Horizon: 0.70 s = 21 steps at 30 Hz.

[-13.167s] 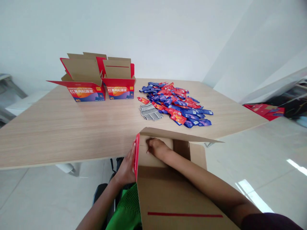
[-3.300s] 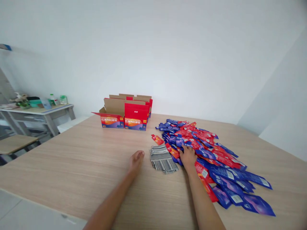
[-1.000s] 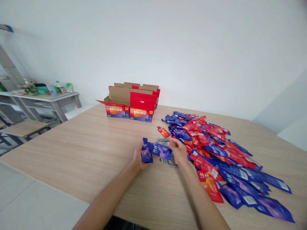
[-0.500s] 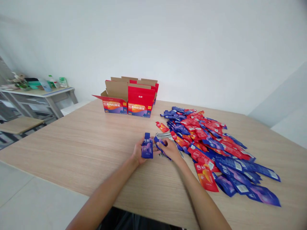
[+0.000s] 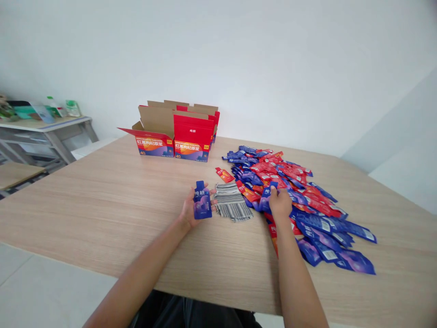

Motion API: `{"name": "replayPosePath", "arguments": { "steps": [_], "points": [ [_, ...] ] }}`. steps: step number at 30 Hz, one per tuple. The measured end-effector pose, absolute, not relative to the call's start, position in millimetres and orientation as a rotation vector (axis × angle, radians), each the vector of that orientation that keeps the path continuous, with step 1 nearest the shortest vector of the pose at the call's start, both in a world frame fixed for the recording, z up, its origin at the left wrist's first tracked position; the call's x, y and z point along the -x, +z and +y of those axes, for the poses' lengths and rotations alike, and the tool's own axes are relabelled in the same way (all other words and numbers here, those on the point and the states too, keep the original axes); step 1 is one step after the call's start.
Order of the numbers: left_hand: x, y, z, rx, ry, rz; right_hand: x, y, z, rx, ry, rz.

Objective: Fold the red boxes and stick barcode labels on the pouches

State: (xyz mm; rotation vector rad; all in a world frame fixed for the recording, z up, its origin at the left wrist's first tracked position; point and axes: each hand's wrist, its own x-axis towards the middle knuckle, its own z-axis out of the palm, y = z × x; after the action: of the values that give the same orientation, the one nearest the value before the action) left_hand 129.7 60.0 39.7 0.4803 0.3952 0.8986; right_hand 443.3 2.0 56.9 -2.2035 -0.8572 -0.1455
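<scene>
My left hand (image 5: 187, 211) is turned palm up over the table, with a blue-purple sachet (image 5: 202, 203) lying in it, printed side up. Whether more sachets lie beneath that one I cannot tell. At the near-left edge of the heap, my right hand (image 5: 281, 204) pinches another blue sachet (image 5: 265, 201) by its upper end. A grey-and-white striped cloth (image 5: 232, 203) rests flat between the two hands. The heap of red and blue sachets (image 5: 273, 167) spreads to the right, partly hidden by my right hand and forearm.
Red cartons with open flaps stand towards the back, including a left carton (image 5: 155, 145) and a right carton (image 5: 191, 149). One red sachet (image 5: 224, 175) lies just beyond the cloth. A side desk (image 5: 51, 123) with bottles stands at far left, and a white wall (image 5: 259, 68) rises behind.
My right hand has moved from beside my left hand to the heap on the right, uncovering the striped cloth. My left hand still holds its blue sachet. The camera view has shifted slightly.
</scene>
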Motion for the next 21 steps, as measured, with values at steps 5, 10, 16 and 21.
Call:
{"name": "replayPosePath", "arguments": {
  "steps": [5,10,16,21],
  "points": [
    [-133,37,60,-0.429,0.917,0.325,-418,57,12,2.115,-0.358,-1.289],
    [-132,36,64,-0.397,0.920,0.339,-345,33,26,1.945,-0.010,-2.026],
    [-121,39,65,-0.347,0.958,0.358,-301,11,33,1.873,0.109,-1.646],
    [-123,37,69,-0.242,1.019,0.525,-322,15,42,1.594,0.233,-1.276]
  ]
}}
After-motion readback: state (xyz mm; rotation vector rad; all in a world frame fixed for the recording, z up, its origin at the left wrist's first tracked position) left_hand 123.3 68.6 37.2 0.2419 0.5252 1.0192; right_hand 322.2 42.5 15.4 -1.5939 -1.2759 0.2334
